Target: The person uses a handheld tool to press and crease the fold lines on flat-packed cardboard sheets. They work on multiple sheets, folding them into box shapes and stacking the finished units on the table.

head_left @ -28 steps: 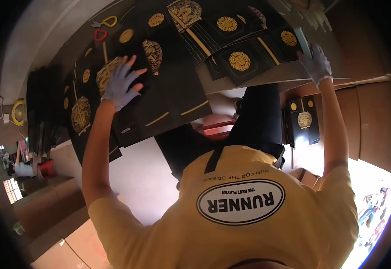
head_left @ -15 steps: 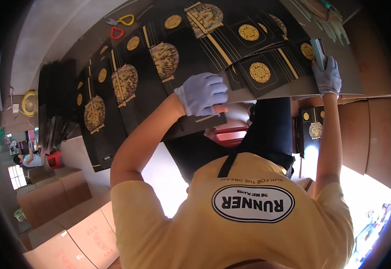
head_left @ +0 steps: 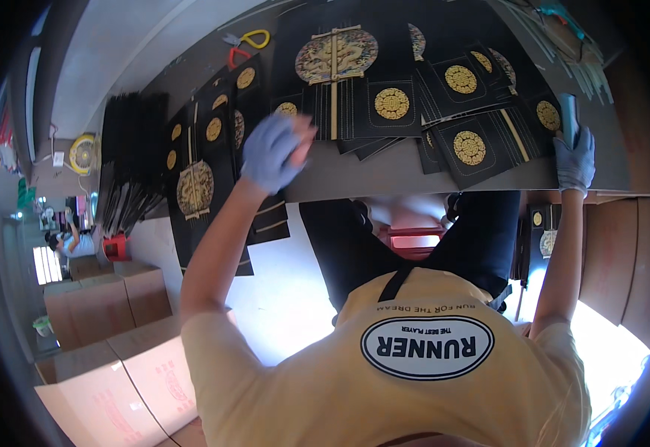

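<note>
My left hand [head_left: 274, 153], in a pale grey-blue glove with bare fingertips, is raised over the table's front edge. Its fingers are smeared by motion. Just beyond it, a black printed panel [head_left: 355, 67] with a colourful dragon roundel and gold medallion lies flat on other black sheets. More black panels [head_left: 194, 190] overlap at the left, partly hanging over the edge. At the table's right, my gloved right hand [head_left: 575, 162] is closed around a narrow pale blue-grey tool [head_left: 569, 115], whose exact kind I cannot make out. Near it lies a smaller black panel [head_left: 489, 145] with a gold medallion.
Scissors [head_left: 247, 46] with red and yellow handles lie at the back left. Dark strips [head_left: 127, 164] are bundled at the table's left end. Pale thin strips [head_left: 563, 45] lie back right. Cardboard boxes [head_left: 101, 313] stand lower left; another person [head_left: 75, 242] is far left.
My left hand has moved left and blurred. A dragon-roundel panel now lies straight across the middle, and the left panels overlap more closely. The view has shifted; my right hand keeps its tool.
</note>
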Motion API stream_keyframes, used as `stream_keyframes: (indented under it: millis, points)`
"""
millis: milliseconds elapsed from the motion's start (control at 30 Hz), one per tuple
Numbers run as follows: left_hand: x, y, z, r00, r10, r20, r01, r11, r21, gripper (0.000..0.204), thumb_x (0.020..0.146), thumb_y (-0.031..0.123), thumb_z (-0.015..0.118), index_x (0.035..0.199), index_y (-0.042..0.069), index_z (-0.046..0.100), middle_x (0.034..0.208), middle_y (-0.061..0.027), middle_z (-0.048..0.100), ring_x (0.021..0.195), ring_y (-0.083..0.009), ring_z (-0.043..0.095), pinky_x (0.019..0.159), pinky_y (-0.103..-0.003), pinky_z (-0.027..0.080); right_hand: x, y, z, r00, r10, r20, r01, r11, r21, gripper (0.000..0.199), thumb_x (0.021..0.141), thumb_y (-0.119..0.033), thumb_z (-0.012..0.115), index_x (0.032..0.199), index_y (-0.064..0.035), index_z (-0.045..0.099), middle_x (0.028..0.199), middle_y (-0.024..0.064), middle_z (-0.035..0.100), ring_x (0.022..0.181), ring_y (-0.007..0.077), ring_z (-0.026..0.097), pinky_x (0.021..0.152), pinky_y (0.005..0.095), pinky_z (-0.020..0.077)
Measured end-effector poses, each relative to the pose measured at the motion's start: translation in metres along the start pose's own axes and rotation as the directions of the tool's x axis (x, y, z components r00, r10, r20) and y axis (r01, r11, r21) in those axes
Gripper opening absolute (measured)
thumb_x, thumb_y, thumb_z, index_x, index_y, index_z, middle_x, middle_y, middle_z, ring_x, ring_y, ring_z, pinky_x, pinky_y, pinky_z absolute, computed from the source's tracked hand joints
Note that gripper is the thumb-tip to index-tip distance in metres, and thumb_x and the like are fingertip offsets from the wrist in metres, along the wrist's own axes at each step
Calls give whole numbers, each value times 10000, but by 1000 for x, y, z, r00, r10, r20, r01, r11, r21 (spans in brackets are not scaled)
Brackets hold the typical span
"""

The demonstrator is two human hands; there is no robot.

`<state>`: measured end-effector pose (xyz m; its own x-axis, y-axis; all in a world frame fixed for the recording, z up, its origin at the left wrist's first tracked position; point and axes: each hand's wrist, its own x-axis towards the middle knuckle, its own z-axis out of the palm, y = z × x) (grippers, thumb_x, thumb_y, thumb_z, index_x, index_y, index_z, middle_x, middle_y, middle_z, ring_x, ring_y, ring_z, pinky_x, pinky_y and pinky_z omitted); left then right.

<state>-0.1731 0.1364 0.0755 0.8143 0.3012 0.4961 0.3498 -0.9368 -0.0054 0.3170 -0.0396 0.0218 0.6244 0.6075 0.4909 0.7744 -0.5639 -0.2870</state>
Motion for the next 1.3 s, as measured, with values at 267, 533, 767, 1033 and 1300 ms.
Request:
stream_keyframes:
  millis: [267,533,767,1033,1300]
  points:
    - [105,-18,115,948,-3,318,-79,967,244,528,911,493,353,1402,310,287,1457,-104,251,1367,-363,131,1088,-525,171,-32,50,13,998,59,-25,14,169,985,431,796,-47,632,1197,-44,474,984,47,571,870,120,528,752,255,447]
    - [120,132,144,973,-153,175,138,986,95,545,815,531,530,1316,346,424,1277,-172,402,1300,-361,268,992,-648,190,-174,33,-82,542,-99,834,-813,191,551,413,733,-64,624,1127,-2,516,849,39,554,728,114,537,661,253,453]
    - [117,139,145,980,-129,154,128,992,16,536,820,532,531,1314,346,437,1277,-181,395,1300,-365,276,1001,-627,189,-167,-8,-65,483,-87,871,-845,214,490,337,730,-143,643,1025,-18,537,799,45,546,696,128,542,650,254,439]
    - [113,139,147,982,-146,121,139,988,64,517,820,539,524,1302,372,442,1275,-165,403,1290,-345,296,1005,-614,195,-167,-6,-60,444,-127,887,-824,331,460,359,732,-145,674,1047,-44,534,860,29,546,766,112,540,666,245,440]
    - [113,144,145,977,-159,144,145,984,104,531,815,589,489,1296,366,447,1275,-144,403,1272,-339,315,1011,-582,211,-151,-45,-67,292,-47,955,-695,676,245,280,832,-260,646,701,-36,541,500,18,490,477,111,496,475,258,397]
